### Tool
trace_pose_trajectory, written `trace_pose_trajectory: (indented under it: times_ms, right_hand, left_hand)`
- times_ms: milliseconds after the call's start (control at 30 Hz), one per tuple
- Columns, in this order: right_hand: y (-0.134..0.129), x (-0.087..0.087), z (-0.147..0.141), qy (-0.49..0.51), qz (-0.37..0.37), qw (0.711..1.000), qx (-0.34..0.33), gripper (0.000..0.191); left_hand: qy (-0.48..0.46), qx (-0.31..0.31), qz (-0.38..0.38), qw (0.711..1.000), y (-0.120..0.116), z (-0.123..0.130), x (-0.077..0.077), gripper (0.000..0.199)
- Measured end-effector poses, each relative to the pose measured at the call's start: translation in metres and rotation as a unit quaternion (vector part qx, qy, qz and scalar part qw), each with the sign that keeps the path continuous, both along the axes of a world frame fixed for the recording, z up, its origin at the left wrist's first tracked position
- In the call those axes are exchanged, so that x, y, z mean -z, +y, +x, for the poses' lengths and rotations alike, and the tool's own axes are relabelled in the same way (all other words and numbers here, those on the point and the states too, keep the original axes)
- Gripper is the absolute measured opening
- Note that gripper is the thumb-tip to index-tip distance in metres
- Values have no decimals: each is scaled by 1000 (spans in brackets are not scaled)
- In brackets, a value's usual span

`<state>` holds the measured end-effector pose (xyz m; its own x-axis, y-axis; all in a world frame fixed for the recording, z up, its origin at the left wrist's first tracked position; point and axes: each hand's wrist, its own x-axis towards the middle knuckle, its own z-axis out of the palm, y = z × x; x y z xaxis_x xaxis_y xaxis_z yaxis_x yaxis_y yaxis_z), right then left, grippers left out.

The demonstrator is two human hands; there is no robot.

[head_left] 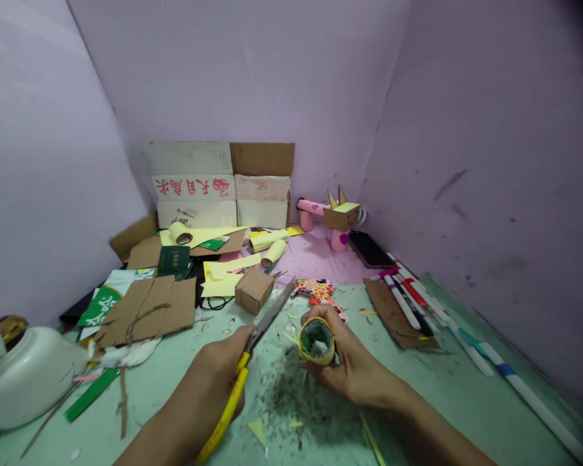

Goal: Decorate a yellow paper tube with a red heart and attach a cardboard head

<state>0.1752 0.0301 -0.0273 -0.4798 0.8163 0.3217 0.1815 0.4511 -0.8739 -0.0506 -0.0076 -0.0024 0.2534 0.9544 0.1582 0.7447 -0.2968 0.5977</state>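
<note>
My left hand (214, 369) is wrapped around a pair of scissors (228, 404) with yellow handles. Their metal blades point up and away, toward the middle of the table. To the right, my right hand (347, 366) grips a short tube (317, 355) covered in yellow paper, its open end facing me. The scissor blades and the tube are apart. Just beyond the blades sits a small brown cardboard box (254, 290). A colourful patterned piece (315, 289) lies behind the tube.
Toward the back stand a pink tube figure with a box head (341, 217) and a large folded carton (194, 194). Cardboard pieces (150, 307) and yellow paper rolls (274, 251) lie left and centre. A phone (370, 249) and markers (402, 304) line the right; a white pot (34, 375) stands left.
</note>
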Motion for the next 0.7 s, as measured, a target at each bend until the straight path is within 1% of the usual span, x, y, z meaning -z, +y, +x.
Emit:
trace_pose_trajectory:
  times_ms: [100,200,300,400,467,567,633,667,700]
  right_hand:
    - [2,1,0,18,-50,999,-4,29]
    - [4,0,-2,42,-109,993,-1,32]
    - [7,2,-4,83,-146,985,-32,36]
    - [10,10,-4,118,-158,978,-69,41]
    - [11,16,-3,132,-160,976,-73,50]
    - [12,23,-3,133,-174,973,-67,74]
    - [11,24,-5,115,-181,976,-36,90]
    - [11,23,-7,105,-178,978,-15,93]
    - [10,23,-9,97,-170,981,5,90]
  left_hand:
    - [13,-18,15,1000,4,-7,12,32]
    - [28,-26,36,999,6,-11,18,28]
    - [36,-8,37,999,6,-10,19,33]
    - [21,21,32,999,3,-6,15,40]
    - [10,33,23,999,1,-3,12,40]
    - [4,30,-3,1000,-2,0,9,42]
    - [5,26,-19,999,-3,2,7,44]
    - [7,25,-24,999,-4,3,6,44]
    - [10,23,-29,999,-4,4,4,44]
